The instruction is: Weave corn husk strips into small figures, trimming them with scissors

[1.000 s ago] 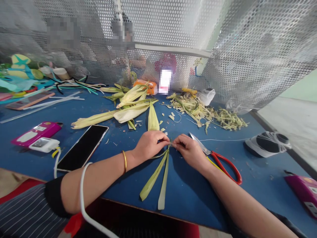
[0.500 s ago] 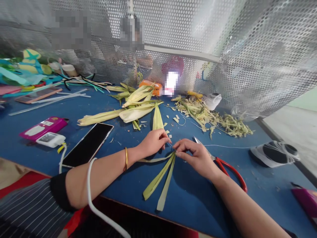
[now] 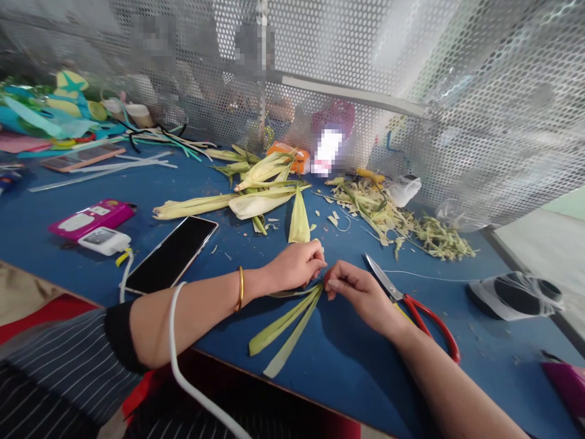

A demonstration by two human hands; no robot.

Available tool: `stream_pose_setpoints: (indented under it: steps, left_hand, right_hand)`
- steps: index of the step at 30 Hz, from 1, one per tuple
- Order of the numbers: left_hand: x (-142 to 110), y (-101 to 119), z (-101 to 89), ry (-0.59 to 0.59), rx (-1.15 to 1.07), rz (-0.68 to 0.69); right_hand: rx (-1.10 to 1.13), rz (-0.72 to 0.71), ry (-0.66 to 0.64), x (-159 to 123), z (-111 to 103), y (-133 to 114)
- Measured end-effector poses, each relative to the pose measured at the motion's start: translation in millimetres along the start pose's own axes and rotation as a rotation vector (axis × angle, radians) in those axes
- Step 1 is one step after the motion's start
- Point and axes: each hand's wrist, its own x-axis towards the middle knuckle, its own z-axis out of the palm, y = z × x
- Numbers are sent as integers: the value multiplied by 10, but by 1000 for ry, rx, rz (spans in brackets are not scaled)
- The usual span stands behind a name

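My left hand (image 3: 297, 265) and my right hand (image 3: 356, 291) meet fingertip to fingertip on the blue table (image 3: 356, 360). Both are closed in a pinch on the top ends of several pale green leaf strips (image 3: 286, 323), which fan out from the pinch toward the table's near edge. A gold bangle sits on my left wrist. Red-handled scissors (image 3: 411, 302) lie just right of my right hand, blades open. One cone-shaped husk (image 3: 299, 219) lies right behind my left hand.
A heap of corn husks (image 3: 256, 192) and a pile of cut scraps (image 3: 393, 216) lie further back. A black phone (image 3: 171, 253), a white device (image 3: 103, 239) and a pink case (image 3: 91, 217) are at left. A perforated metal screen (image 3: 457, 103) closes the back; a plastic-wrapped black object (image 3: 521, 296) sits right.
The view has swung a little left and the strips now fan more to the lower left. My left hand has gone from loosely spread fingers back to a pinch at the strips' top.
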Motion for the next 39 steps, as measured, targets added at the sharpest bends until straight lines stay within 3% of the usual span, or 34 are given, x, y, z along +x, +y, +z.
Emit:
stream_pose_setpoints:
  steps: [3,6,9,12,16,20,21,23,25,33,36,39]
  left_hand:
    - [-6,2,-9,20,93,23]
    - [15,-16,-13,37,2,73]
    - [39,-25,-4,132,-50,147]
    - [37,8,10,221,-9,229]
    - [17,62,26,214,-35,276]
    - [0,64,38,176,-235,89]
    - [-8,64,38,116,-302,22]
    - [-28,81,31,-127,-408,-130]
    - [-47,128,16,-228,-483,-211]
    - [-34,437,-59,-146,-506,-309]
    - [-3,455,-39,-90,-536,-279]
    - [54,424,15,-13,-548,-273]
  right_hand:
    - [-64,-1,3,-1,20,10]
    - [-9,5,69,8,18,13]
    - [34,-39,145,27,13,13]
    - [58,-70,130,42,38,28]
    - [124,-59,115,55,83,40]
    - [227,-122,255,59,59,-2]
    - [263,-151,286,58,45,-15]
    - [318,-199,322,53,16,-39]
    - [343,-231,329,45,-9,-58]
    - [251,-369,372,36,-87,-103]
    - [28,-475,398,25,-105,-94]
    - [-344,-578,385,2,-107,-77]
